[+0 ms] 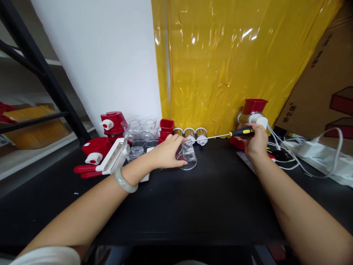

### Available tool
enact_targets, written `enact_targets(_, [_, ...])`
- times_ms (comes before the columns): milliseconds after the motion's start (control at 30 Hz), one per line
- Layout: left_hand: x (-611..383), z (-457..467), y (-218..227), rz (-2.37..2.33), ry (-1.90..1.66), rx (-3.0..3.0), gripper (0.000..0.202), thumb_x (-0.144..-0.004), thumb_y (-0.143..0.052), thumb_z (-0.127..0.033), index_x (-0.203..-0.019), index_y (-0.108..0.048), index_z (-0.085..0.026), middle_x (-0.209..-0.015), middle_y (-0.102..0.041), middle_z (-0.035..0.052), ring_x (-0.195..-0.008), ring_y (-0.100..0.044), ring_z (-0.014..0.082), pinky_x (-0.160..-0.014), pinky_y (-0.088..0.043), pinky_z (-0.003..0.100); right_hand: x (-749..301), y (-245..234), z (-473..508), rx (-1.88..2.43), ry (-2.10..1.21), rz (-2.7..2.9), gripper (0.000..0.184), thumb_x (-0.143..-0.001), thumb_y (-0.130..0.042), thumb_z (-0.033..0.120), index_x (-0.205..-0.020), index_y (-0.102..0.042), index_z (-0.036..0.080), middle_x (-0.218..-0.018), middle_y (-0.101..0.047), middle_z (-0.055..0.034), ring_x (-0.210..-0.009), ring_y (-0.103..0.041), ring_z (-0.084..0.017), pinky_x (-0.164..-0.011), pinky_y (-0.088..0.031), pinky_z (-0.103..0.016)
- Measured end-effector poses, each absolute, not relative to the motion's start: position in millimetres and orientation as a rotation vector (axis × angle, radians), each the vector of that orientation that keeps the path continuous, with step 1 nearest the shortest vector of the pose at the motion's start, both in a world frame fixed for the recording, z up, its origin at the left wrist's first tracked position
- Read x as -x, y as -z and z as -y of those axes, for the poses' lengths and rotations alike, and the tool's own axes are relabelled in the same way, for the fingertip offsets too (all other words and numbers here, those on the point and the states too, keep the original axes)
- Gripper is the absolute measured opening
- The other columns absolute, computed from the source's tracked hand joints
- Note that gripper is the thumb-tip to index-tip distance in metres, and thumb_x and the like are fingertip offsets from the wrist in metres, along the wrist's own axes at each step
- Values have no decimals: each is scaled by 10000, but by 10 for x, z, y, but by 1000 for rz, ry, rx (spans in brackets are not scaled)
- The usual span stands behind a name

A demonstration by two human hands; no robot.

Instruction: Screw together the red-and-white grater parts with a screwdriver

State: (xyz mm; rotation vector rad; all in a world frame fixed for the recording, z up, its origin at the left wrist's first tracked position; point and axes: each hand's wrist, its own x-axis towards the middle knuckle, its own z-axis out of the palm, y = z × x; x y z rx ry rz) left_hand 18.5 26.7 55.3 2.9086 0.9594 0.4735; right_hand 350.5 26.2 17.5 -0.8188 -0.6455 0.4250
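Note:
My left hand has its fingers curled round a clear plastic part with a round flange, which is on or just above the black table. My right hand grips a screwdriver by its black and yellow handle. Its long thin shaft points left, and the tip ends at the upper part of the clear piece; I cannot tell whether it touches. Behind the shaft stand several metal grater drums with white ends. Just beyond my right hand is a red and white assembled device with a hopper on top.
Red housings with white knobs, white handle parts, clear plastic hoppers and red pieces crowd the left. On the right lie white cables, a power strip and a flat tablet-like object. A yellow plastic curtain hangs behind.

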Motion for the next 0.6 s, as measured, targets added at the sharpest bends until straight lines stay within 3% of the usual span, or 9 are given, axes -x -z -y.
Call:
enact_targets(200, [-178,-275,-537,-957,-489,-2913,751,-754,-703,-488,-1373,-442,-152,-1223,-542,126,-1091,-485,306,-956,-446,445,-3509,-165,-254,881,-324,693,290,-765,-697,441,-808,-542,199,-697,-588,41,-408,-510,-68,-293,-357,-160])
enact_targets(400, [-178,-283,-528,-941,-506,-2908,736,-751,-695,-494,-1368,-449,-176,-1204,-547,118,-1083,-494,306,-949,-448,450,-3534,-149,-251,967,-323,699,341,-827,-590,533,-800,-546,196,-637,-567,44,-379,-491,-72,-290,-342,-166])
enact_targets(500, [-182,-280,-536,-950,-500,-2903,752,-746,-703,-489,-1371,-447,-158,-1206,-547,124,-1082,-488,308,-949,-448,453,-3555,-150,-264,883,-435,692,268,-845,-510,454,-862,-576,195,-710,-598,20,-453,-578,-107,-316,-389,-184])
enact_targets(600, [-184,-276,-544,-960,-482,-2904,748,-747,-707,-481,-1367,-448,-152,-1209,-547,125,-1087,-485,309,-958,-444,451,-3557,-162,-265,851,-479,696,185,-803,-541,362,-877,-591,200,-718,-600,29,-481,-608,-116,-331,-405,-184])
